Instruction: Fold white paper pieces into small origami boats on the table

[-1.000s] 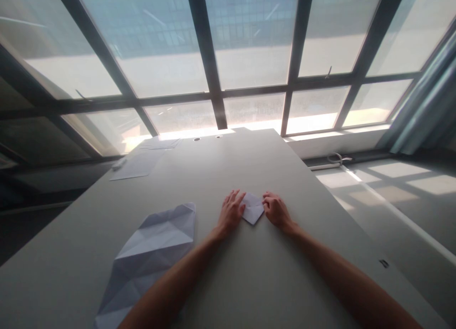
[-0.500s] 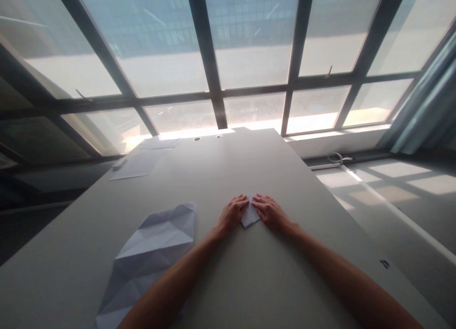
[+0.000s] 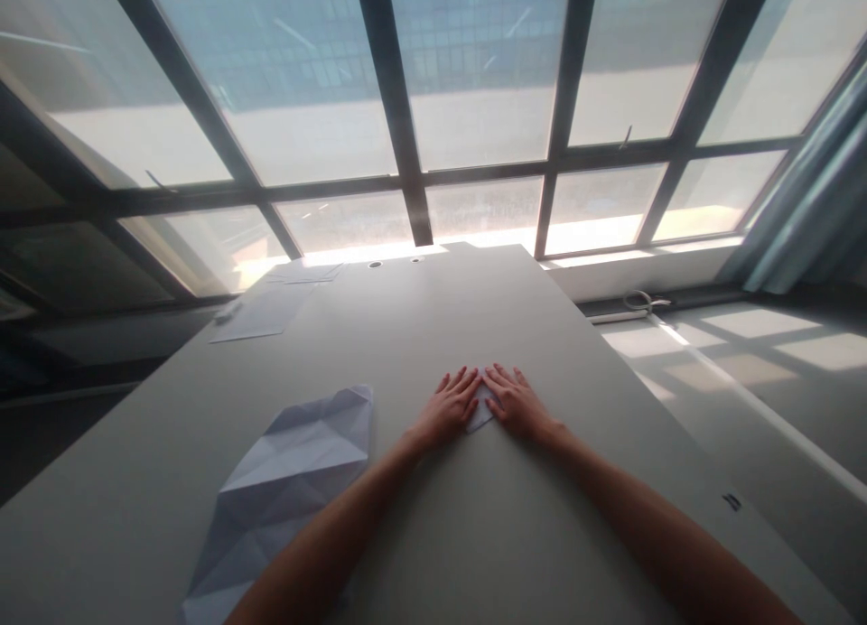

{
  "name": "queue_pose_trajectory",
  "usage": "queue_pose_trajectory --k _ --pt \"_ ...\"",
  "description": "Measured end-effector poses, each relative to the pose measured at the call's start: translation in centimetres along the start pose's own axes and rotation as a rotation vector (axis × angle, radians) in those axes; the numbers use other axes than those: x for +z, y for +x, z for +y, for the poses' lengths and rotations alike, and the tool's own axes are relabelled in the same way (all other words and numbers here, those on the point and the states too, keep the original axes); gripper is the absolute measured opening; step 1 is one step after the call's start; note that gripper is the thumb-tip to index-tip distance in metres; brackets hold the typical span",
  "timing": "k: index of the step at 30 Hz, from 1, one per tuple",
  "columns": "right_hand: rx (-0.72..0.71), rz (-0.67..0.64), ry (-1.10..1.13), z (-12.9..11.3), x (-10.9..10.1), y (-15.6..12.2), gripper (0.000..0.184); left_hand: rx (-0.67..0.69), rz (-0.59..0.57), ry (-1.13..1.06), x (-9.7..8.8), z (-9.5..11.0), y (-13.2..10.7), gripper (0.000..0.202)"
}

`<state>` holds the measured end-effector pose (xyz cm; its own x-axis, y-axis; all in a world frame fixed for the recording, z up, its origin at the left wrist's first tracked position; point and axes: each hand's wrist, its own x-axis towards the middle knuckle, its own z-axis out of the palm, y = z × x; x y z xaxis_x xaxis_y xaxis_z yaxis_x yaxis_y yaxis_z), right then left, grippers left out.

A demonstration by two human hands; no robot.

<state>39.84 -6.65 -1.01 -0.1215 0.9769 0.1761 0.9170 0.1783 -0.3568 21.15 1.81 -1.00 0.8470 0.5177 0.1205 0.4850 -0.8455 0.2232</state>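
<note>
A small folded paper (image 3: 480, 415) lies on the white table (image 3: 433, 327), mostly hidden under the person's two hands; only its near corner and a narrow strip between the hands show. The left hand (image 3: 449, 406) rests over the left side of the folded paper, palm down, opened flat with the fingers stretched away from the person. The right hand (image 3: 516, 404) covers the right side of the folded paper in the same way, fingers straight and a little apart. Neither hand is curled around anything; both press or rest on the folded paper from above, with their fingertips near each other at its far end.

To the left of the folded paper, and well apart from it, lies a large creased sheet (image 3: 291, 458), its nearer part passing behind the left forearm (image 3: 339, 539). Farther off to the left, beyond the folded paper, a flat sheet (image 3: 254, 316) lies by the table's edge. Beyond the folded paper stand tall windows (image 3: 474, 74).
</note>
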Motion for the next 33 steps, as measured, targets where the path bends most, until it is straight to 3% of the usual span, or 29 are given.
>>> queue_pose_trajectory --k 16,33 --pt "0.139 0.066 -0.022 0.25 0.26 0.21 0.047 -0.025 0.000 0.008 0.21 0.06 0.14 0.052" --pt "0.100 -0.017 -0.027 0.13 -0.20 0.10 0.053 0.010 -0.029 -0.053 -0.28 -0.04 0.05 0.052"
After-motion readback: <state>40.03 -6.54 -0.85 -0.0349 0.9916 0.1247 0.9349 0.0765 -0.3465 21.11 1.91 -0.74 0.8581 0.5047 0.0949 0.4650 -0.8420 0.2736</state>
